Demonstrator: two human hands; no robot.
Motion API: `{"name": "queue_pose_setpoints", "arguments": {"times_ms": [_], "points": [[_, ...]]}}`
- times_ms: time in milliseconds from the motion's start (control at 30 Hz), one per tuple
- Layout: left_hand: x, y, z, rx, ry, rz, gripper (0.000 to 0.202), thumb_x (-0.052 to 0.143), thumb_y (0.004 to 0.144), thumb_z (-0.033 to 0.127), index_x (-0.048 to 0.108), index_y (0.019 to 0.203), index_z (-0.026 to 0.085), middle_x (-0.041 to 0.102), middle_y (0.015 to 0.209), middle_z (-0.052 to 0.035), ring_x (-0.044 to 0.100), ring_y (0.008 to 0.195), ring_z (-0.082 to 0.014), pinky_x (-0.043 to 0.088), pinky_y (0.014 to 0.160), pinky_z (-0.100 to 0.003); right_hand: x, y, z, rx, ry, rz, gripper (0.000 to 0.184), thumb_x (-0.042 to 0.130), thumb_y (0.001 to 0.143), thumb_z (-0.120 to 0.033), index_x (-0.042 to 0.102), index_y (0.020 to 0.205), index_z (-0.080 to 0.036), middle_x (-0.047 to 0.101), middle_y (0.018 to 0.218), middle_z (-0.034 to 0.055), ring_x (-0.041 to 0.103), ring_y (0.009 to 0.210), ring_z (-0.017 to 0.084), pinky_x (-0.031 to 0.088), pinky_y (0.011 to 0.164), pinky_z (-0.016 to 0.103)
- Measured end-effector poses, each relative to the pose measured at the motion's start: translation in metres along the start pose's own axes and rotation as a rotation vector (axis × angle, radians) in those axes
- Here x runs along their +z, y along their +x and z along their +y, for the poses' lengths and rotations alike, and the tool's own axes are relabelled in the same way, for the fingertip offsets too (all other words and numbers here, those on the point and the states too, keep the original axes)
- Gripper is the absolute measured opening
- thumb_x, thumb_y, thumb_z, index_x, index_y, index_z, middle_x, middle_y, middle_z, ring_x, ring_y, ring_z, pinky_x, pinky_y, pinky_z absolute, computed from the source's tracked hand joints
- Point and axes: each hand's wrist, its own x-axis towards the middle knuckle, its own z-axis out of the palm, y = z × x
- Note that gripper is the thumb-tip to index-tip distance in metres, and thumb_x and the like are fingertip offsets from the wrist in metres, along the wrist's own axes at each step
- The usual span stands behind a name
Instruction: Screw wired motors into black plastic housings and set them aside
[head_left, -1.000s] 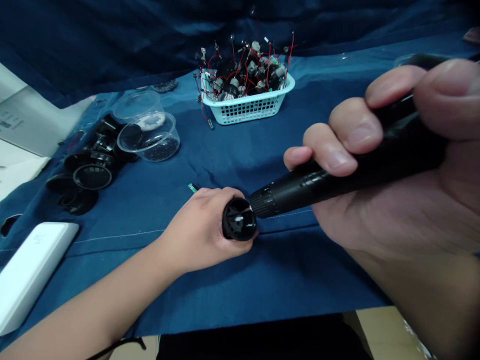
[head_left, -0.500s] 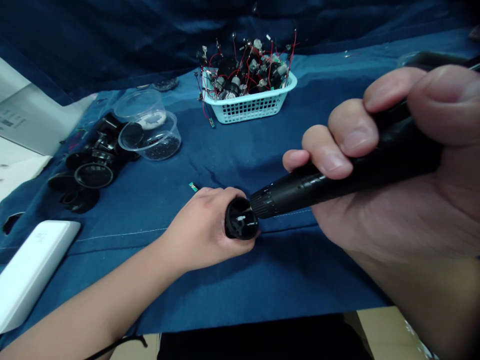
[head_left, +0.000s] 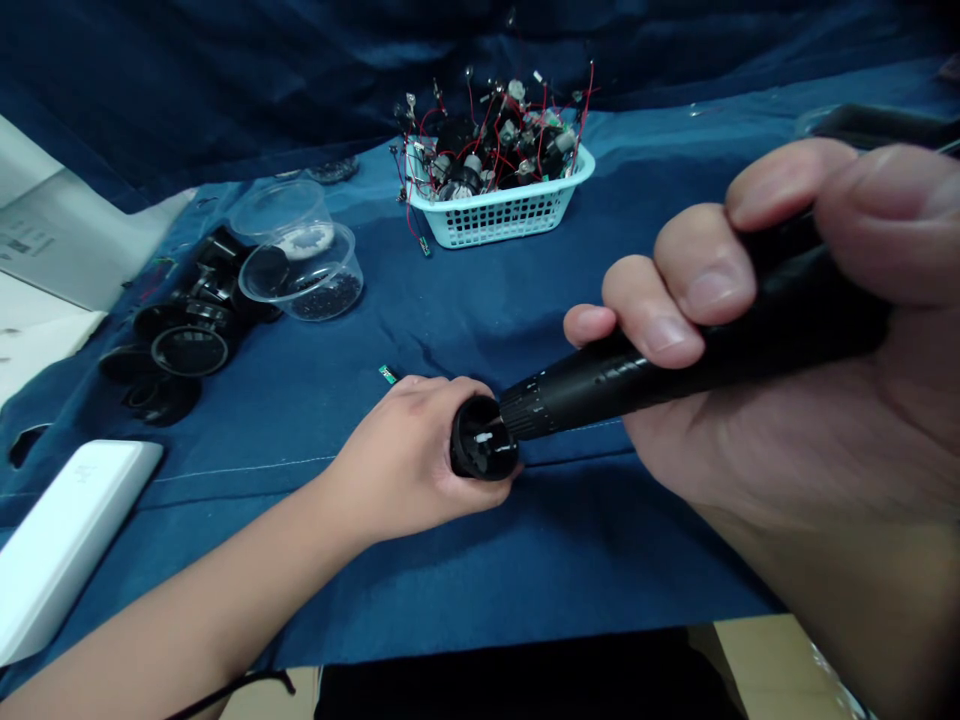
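My left hand (head_left: 420, 450) is closed around a round black plastic housing (head_left: 480, 462), its open end facing up toward me. A small whitish shaft shows inside it. In my right hand (head_left: 750, 300) is a black electric screwdriver (head_left: 600, 388), slanting down to the left, with the fingers wrapped round its body. Its ribbed nose is at the housing's upper right rim, and the bit goes inside, where its tip is hidden. Just beyond my left hand, a small green circuit board (head_left: 388, 374) lies on the blue cloth.
A light blue basket (head_left: 502, 215) holds motors and red wires at the back. Clear plastic tubs (head_left: 262, 290), one with small dark screws, stand left of it beside black plastic parts (head_left: 187, 330). A white power bank (head_left: 82, 530) lies at the left on the blue cloth (head_left: 465, 580).
Almost nothing differs. The view has shifted very slightly, and both hands keep the housing and the screwdriver in the same position.
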Motion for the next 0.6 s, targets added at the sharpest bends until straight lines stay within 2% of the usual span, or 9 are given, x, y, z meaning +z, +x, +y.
{"name": "queue_pose_setpoints", "arguments": {"times_ms": [267,367,600], "points": [[-0.0004,-0.0001,-0.0004,-0.007,0.014,-0.006,0.033,0.082,0.076,0.038,0.066,0.100,0.022,0.078,0.092,0.0016,0.073,0.083,-0.0203,0.050,0.086,-0.038,0.0010,0.0049,-0.0003,0.034,-0.088,0.011,0.047,0.074,0.093,-0.049,0.052,0.059,-0.025,0.049,0.056,-0.0053,0.051,0.050,0.009,0.063,0.063,0.031],[-0.0011,-0.0003,0.0004,-0.011,0.012,-0.011,0.032,0.082,0.076,0.038,0.066,0.099,0.022,0.077,0.090,0.0018,0.072,0.082,-0.0197,0.050,0.085,-0.037,-0.0018,0.0062,0.0000,0.040,-0.096,0.001,0.045,0.072,0.093,-0.054,0.055,0.062,-0.026,0.051,0.058,-0.0050,0.048,0.048,0.009,0.061,0.062,0.032],[0.0002,-0.0011,-0.0011,0.000,0.007,-0.012,0.035,0.082,0.076,0.040,0.067,0.101,0.021,0.077,0.090,0.0012,0.072,0.083,-0.0200,0.050,0.086,-0.038,-0.0061,0.0027,0.0005,0.008,-0.070,-0.043,0.037,0.076,0.089,-0.049,0.060,0.066,-0.026,0.052,0.063,-0.0031,0.055,0.055,0.014,0.064,0.069,0.039]]}}
